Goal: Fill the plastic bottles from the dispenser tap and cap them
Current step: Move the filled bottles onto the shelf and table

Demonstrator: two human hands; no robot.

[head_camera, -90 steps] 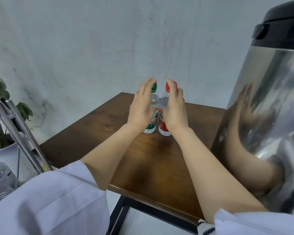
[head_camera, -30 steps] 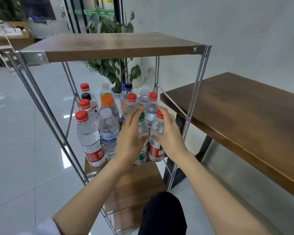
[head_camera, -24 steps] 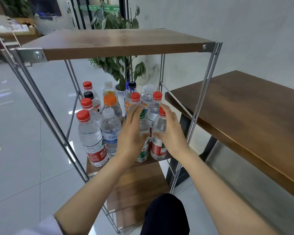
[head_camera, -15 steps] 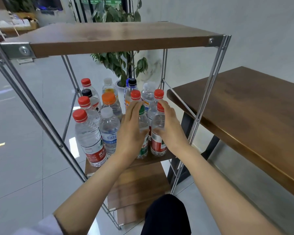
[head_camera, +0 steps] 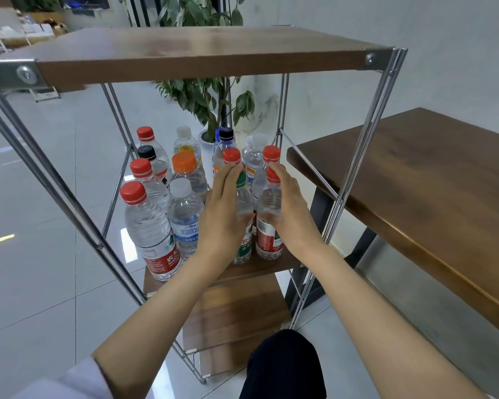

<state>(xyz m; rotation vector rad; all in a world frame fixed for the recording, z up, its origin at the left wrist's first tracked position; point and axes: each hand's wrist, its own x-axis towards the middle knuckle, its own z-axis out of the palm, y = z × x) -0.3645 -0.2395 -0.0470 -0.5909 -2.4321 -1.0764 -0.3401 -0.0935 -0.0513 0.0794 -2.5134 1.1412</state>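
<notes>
**Holding two capped bottles on the rack's middle shelf**

Left hand (head_camera: pixel 222 214) was wrapped round the green-capped bottle (head_camera: pixel 244 201). Its fingers ran up the bottle's far side to the cap and its thumb lay across the front. Right hand (head_camera: pixel 293 214) gripped the small red-capped bottle (head_camera: pixel 268 240) at its clear upper body, thumb on the near side, fingertips up by the cap. Both bottles stood upright, side by side, just about touching. Their bases sat at the front right of the middle shelf (head_camera: pixel 267 267); could not tell whether the shelf took their full weight.

More capped bottles crowded the same shelf behind and to the left. A large red-capped bottle (head_camera: pixel 149 228) stood at the front left. A white-capped bottle (head_camera: pixel 185 217) was just beside the left hand, with an orange-capped bottle (head_camera: pixel 186 171) behind it.

The rack's top shelf (head_camera: pixel 199 53) spanned above the hands. A brown table (head_camera: pixel 415 174) stood to the rack's right, near but apart. A potted plant (head_camera: pixel 208 93) was behind the rack.
</notes>
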